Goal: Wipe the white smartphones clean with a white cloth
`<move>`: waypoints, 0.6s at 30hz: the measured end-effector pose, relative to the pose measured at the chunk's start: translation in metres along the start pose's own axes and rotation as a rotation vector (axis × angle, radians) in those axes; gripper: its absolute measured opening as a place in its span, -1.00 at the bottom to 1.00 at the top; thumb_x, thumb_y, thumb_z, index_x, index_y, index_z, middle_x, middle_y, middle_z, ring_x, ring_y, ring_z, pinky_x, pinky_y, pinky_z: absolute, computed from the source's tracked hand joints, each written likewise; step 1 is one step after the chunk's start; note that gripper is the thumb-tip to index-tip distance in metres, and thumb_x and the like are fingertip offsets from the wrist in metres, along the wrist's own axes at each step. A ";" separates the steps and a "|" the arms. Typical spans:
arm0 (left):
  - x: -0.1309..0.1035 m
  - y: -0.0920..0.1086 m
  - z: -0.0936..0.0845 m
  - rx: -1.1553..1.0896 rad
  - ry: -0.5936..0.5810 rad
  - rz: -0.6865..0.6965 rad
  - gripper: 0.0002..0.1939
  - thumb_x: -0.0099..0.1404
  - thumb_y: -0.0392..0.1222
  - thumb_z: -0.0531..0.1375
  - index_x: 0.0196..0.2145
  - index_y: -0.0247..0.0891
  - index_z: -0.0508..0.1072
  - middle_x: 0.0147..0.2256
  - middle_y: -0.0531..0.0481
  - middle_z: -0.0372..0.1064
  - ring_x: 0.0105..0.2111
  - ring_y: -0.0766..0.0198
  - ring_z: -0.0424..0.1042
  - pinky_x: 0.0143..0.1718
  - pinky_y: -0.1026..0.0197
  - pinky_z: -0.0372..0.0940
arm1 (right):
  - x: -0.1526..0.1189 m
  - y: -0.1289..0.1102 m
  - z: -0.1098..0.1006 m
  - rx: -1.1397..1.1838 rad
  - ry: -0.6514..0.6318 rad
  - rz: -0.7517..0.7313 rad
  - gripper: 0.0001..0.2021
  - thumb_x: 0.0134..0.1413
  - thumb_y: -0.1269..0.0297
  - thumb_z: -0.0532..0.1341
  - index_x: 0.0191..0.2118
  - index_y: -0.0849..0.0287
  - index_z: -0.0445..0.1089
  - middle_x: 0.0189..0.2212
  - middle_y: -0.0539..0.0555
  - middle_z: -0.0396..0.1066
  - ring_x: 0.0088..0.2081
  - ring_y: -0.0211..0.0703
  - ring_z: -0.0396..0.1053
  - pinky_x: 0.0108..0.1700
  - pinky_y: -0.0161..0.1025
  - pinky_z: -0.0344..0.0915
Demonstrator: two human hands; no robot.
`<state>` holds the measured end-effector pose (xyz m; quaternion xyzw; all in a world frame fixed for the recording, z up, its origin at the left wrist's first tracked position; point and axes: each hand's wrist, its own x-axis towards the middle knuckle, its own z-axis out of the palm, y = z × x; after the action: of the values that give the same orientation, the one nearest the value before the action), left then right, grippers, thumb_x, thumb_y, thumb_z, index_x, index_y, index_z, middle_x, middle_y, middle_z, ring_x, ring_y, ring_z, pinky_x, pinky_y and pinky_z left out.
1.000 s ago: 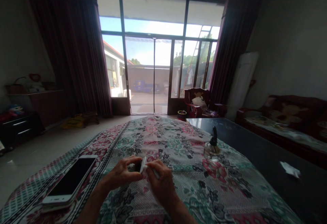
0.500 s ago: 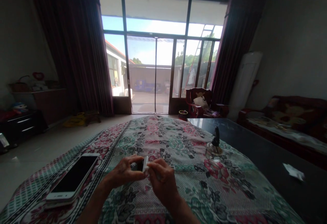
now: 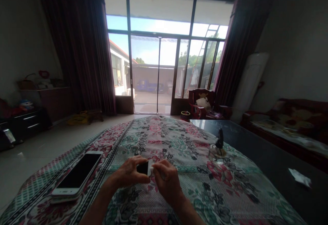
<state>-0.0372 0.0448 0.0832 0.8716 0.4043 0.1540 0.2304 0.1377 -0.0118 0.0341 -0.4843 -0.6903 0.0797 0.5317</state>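
Note:
My left hand [image 3: 130, 172] grips a white smartphone with a dark screen [image 3: 144, 168], thumb along the near edge and fingers along the far one. At the phone's right end is my right hand [image 3: 166, 177], its fingers pinched together against the white edge. A small whitish bit shows at those fingertips, too small to name. Both hands are above the patterned tablecloth [image 3: 159, 204]. Left of them, a larger-looking white phone [image 3: 79, 174] lies face up on the cloth, its screen dark, with something pale beneath it.
A dark figurine [image 3: 219, 139] stands on a clear base on the cloth, right of my hands. Further right, a crumpled white packet [image 3: 299, 177] lies on a dark glossy tabletop [image 3: 258, 153]. Beyond the table are a wooden armchair [image 3: 201, 103] and glass doors [image 3: 153, 74].
The view has shifted slightly left. The held phone now shows more of its screen, turned more upward. The right hand keeps its pinch at the phone's end.

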 end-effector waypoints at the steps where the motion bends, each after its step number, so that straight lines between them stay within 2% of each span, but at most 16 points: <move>1: 0.001 0.000 0.002 0.010 0.005 -0.009 -0.58 -0.04 0.03 0.30 -0.21 -0.17 0.52 -0.24 0.07 0.42 -0.24 0.19 0.37 -0.17 0.25 0.22 | 0.000 0.002 0.000 -0.009 0.000 0.010 -0.84 0.13 0.37 0.13 -0.31 0.13 0.49 -0.41 0.05 0.42 -0.34 -0.24 0.39 -0.26 -0.35 0.29; 5: 0.004 0.001 0.012 0.025 -0.027 -0.009 -0.54 -0.10 0.09 0.33 -0.22 -0.15 0.52 -0.25 0.08 0.40 -0.20 0.16 0.35 -0.20 0.26 0.21 | 0.001 0.010 -0.002 -0.032 0.022 0.102 -0.81 0.11 0.39 0.11 -0.33 0.13 0.50 -0.41 0.06 0.43 -0.35 -0.22 0.39 -0.27 -0.35 0.27; 8: 0.005 0.001 0.014 0.035 -0.039 0.000 -0.56 -0.10 0.09 0.33 -0.26 -0.15 0.53 -0.28 0.10 0.38 -0.24 0.20 0.36 -0.26 0.29 0.20 | 0.001 0.012 -0.005 -0.019 -0.034 0.136 -0.81 0.10 0.39 0.13 -0.35 0.13 0.51 -0.41 0.05 0.43 -0.35 -0.22 0.39 -0.27 -0.35 0.26; 11: 0.007 -0.003 0.018 0.082 0.012 -0.051 -0.66 -0.03 0.10 0.28 -0.36 -0.18 0.52 -0.34 0.08 0.37 -0.33 0.23 0.37 -0.33 0.29 0.19 | 0.001 0.011 -0.006 -0.008 -0.113 0.147 -0.82 0.07 0.39 0.16 -0.37 0.11 0.53 -0.42 0.03 0.44 -0.36 -0.22 0.40 -0.27 -0.35 0.24; 13: 0.011 -0.006 0.024 0.133 0.068 -0.136 -0.65 0.01 0.13 0.24 -0.38 -0.20 0.50 -0.34 0.03 0.38 -0.32 0.19 0.39 -0.30 0.26 0.20 | 0.001 0.012 -0.005 -0.028 -0.101 0.174 -0.82 0.07 0.39 0.15 -0.36 0.11 0.53 -0.41 0.03 0.45 -0.36 -0.22 0.40 -0.27 -0.35 0.24; 16: 0.015 -0.011 0.034 0.219 0.146 -0.268 -0.55 0.05 0.17 0.19 -0.26 -0.24 0.48 -0.25 -0.10 0.42 -0.19 0.04 0.39 -0.18 0.16 0.23 | 0.001 0.017 -0.003 -0.112 -0.012 0.233 -0.79 0.11 0.40 0.11 -0.31 0.12 0.52 -0.38 0.06 0.44 -0.33 -0.20 0.39 -0.24 -0.34 0.24; 18: 0.014 -0.015 0.035 0.227 0.163 -0.311 -0.45 0.06 0.19 0.17 -0.13 -0.27 0.44 -0.14 -0.17 0.40 -0.06 -0.06 0.34 -0.07 0.10 0.22 | 0.001 0.021 -0.003 -0.166 0.006 0.251 -0.77 0.12 0.40 0.09 -0.28 0.13 0.51 -0.37 0.07 0.43 -0.32 -0.19 0.39 -0.23 -0.33 0.24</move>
<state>-0.0226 0.0545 0.0467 0.8036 0.5662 0.1402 0.1184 0.1522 -0.0015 0.0228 -0.6093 -0.6269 0.0865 0.4778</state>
